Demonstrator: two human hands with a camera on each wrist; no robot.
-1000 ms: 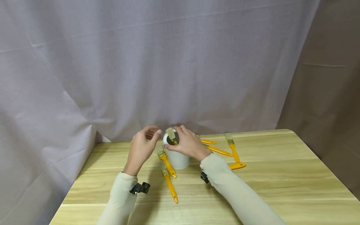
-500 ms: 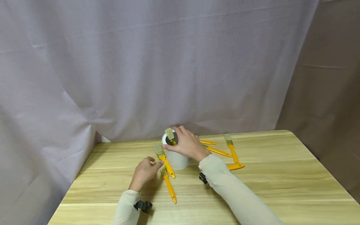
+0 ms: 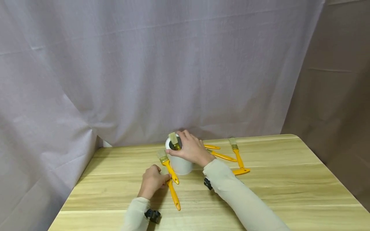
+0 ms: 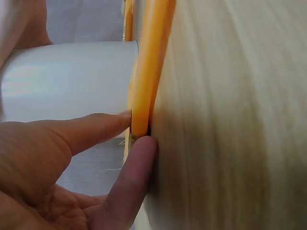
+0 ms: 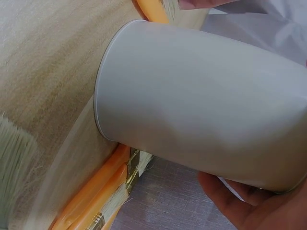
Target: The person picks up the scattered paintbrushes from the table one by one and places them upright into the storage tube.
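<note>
No readable text, labels, brands or numbers anywhere: white cup plain, yellow brush handles unmarked, surface and cloth backdrop bare of print.

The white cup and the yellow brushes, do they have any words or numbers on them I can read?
None can be read. The white cup is plain on the sides that show in all three views. The yellow brush handles carry no print that shows. The wooden table and the curtain are bare of writing too.
</note>
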